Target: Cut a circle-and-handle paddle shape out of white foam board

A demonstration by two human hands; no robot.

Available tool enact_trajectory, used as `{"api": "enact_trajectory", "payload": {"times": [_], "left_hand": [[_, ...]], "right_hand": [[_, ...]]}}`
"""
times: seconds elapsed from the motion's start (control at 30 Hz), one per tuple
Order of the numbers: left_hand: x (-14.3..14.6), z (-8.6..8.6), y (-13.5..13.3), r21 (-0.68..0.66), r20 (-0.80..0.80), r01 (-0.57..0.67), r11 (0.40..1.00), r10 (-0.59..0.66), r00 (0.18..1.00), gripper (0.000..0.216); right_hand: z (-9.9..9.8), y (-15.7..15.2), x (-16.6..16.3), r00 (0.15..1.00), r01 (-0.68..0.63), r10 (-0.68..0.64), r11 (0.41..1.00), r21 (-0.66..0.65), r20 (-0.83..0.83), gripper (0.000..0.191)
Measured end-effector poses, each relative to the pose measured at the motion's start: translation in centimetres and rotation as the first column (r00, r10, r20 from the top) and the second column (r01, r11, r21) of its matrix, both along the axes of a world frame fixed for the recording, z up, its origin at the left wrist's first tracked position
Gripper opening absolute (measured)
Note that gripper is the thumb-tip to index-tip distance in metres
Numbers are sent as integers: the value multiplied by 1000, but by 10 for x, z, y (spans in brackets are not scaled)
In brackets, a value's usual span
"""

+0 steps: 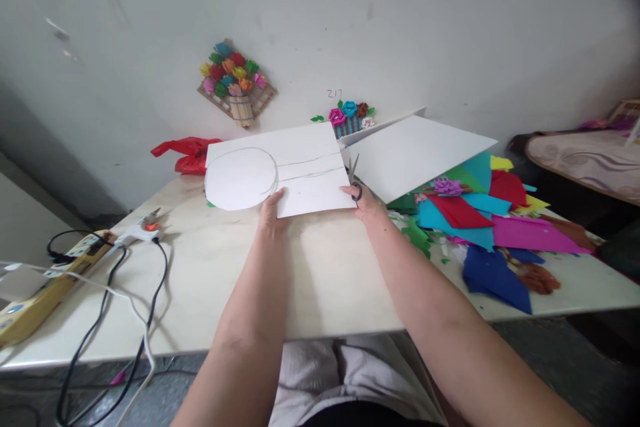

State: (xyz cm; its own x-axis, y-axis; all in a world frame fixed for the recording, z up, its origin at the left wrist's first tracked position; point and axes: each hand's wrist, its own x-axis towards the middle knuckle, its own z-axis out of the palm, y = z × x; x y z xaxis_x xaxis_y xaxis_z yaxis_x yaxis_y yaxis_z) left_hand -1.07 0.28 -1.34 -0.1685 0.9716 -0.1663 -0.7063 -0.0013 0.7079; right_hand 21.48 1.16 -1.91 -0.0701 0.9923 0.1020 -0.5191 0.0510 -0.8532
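A white board point(310, 190) is held up above the table, its left end cut round. Drawn on it in pencil are a large oval and two long lines running to the right edge. My left hand point(271, 208) is closed on the lower edge, thumb on the front face. At the lower right corner my right hand point(369, 205) grips the board too, with a pair of scissors point(355, 180) in the same hand. The scissors' blades point up, slightly apart, and the black handle is around the fingers. The fingers behind the board are hidden.
A second white board point(420, 153) leans at the right over coloured felt-like sheets point(455, 220) and scraps. A red plastic bag point(190, 153) lies behind left. A glue gun point(137, 233), a power strip point(50, 293) and loose cables occupy the left side. Flower crafts point(233, 73) hang on the wall.
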Motion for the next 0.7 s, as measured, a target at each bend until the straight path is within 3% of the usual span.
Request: {"api": "enact_trajectory", "payload": {"times": [0.17, 0.33, 0.5, 0.7], "left_hand": [[3, -4, 3, 90, -15, -64, 994, 66, 998, 11], [7, -3, 4, 98, 6, -151, 984, 151, 988, 13], [7, -1, 1, 121, 108, -117, 986, 104, 989, 30], [4, -3, 3, 86, 123, -130, 988, 119, 985, 31]], "right_hand": [[-3, 1, -6, 995, 103, -103, 995, 8, 4, 30], [-4, 3, -8, 987, 159, -159, 987, 18, -4, 37], [-4, 3, -6, 986, 165, -165, 986, 18, 10, 36], [-8, 6, -5, 986, 166, -166, 986, 12, 5, 40]]}}
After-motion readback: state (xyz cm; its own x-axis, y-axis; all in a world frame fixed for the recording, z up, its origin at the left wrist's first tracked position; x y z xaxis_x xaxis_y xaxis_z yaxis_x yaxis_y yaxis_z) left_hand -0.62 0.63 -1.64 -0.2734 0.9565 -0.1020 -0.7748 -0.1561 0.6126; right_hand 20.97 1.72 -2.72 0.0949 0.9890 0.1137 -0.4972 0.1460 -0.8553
